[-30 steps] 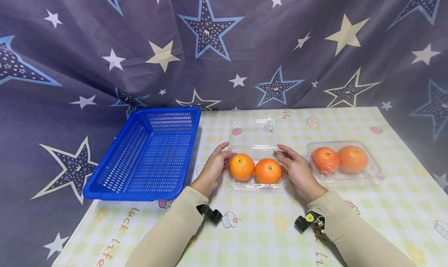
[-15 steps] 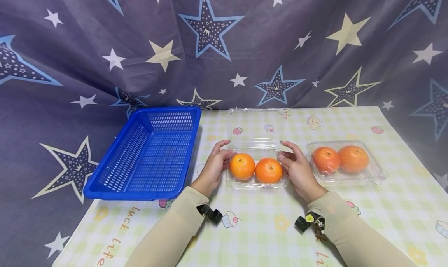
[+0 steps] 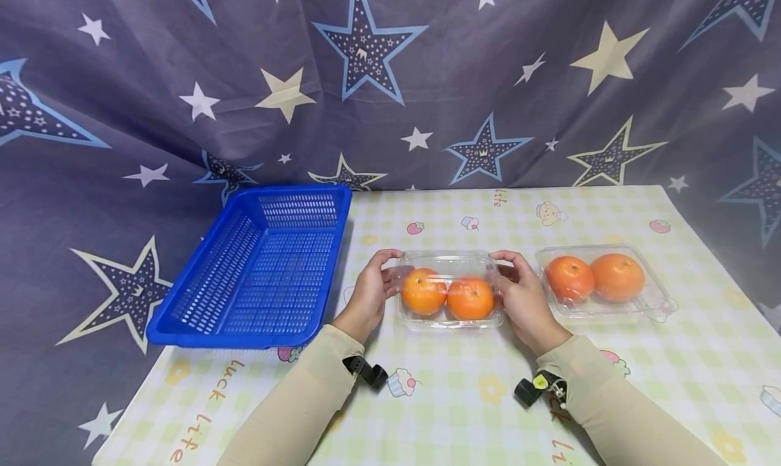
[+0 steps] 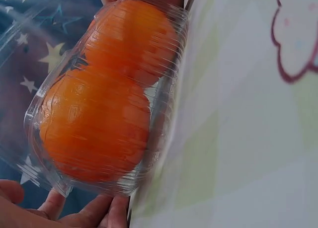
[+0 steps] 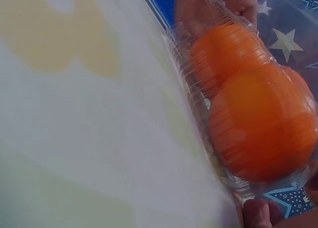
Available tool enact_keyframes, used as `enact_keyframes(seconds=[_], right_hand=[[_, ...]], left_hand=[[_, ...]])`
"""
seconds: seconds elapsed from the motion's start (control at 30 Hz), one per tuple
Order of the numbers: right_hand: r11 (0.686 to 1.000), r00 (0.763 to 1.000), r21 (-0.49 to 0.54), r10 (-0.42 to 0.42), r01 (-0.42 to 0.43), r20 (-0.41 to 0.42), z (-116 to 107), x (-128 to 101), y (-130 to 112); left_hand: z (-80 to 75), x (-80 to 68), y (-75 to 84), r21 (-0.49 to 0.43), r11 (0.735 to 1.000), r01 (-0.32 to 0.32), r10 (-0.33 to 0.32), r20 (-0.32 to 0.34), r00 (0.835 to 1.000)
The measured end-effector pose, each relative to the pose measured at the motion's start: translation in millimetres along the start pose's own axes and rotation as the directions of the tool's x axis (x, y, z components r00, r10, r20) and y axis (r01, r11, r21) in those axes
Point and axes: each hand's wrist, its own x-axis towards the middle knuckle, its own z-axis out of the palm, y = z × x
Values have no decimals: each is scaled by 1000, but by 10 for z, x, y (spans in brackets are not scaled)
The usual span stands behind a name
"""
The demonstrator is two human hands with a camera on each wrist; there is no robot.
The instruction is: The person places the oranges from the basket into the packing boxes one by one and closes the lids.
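A clear plastic clamshell box [image 3: 448, 325] with two oranges [image 3: 470, 298] in it stands on the table between my hands. Its lid [image 3: 444, 257] is folded over the fruit, its back edge toward the wall. My left hand [image 3: 370, 289] holds the box's left end, with the index finger reaching to the back corner. At the right end my right hand [image 3: 523, 301] grips in the same way, thumb along the side. In the left wrist view, fingertips [image 4: 89, 212] touch the end wall below the near orange [image 4: 94, 126]. The right wrist view shows both oranges [image 5: 263, 123] behind ribbed plastic.
To the right lies a second clear box [image 3: 654, 296] holding two orange-red fruits [image 3: 617, 278], its lid down. A blue slotted basket [image 3: 332, 276] stands at the left edge of the table. Behind hangs a star-patterned cloth [image 3: 396, 140]. A checked cloth [image 3: 445, 398] covers the table.
The lid, which stood open toward the wall, has swung forward over the two oranges. Both hands stay at the box's ends, with the index fingers near its back corners.
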Motion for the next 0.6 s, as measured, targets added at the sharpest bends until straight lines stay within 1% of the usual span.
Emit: enact_keyframes(seconds=[0.17,0.23,0.3,0.47,0.53,0.6], right_hand=[[1000,1000,-14,-8,8,-3,6,-8,-9],[1000,1000,2,-1,1,-1,10,-8,-17],[999,1000,35,2,-2,6,13,-8,-27],[980,999,197,3,-11,39,-3,-19,-44],[974,999,228,4,-16,51,-16,-32,-57],[976,998,216,7,-21,64,-23,-50,-78]], left_hand=[[4,-11,6,43,999,-21,21,6,1000],[8,-16,13,43,999,-30,29,6,1000],[5,-16,14,42,998,-41,41,9,999],[7,-40,13,60,997,-51,50,21,999],[9,-68,16,74,996,-51,50,21,999],[2,-102,14,99,994,-50,49,13,999]])
